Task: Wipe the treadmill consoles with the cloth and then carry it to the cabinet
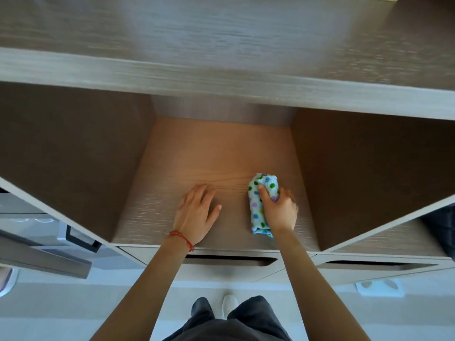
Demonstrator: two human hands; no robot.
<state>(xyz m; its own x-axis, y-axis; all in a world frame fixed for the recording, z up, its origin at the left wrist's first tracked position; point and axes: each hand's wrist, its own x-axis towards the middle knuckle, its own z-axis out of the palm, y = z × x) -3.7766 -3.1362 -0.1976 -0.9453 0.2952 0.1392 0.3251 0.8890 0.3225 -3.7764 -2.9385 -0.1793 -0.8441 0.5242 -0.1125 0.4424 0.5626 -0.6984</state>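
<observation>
Red string [182, 239]: tied round a wrist, lower middle of the frame.
Shoes: a dark one [201, 306] and a white one [229, 304] side by side, bottom middle.
Dark trousers [229, 326]: bottom edge.
Floor [73, 308]: pale, along the bottom.
White paper with grey blobs [379, 287]: on the floor, lower right.
Grey bar [44, 254]: lower left, blurry.

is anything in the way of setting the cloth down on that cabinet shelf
Nothing visible. The right hand grips the cloth right at the shelf of the cabinet. The left hand lies flat on the shelf, apart from the cloth.
</observation>
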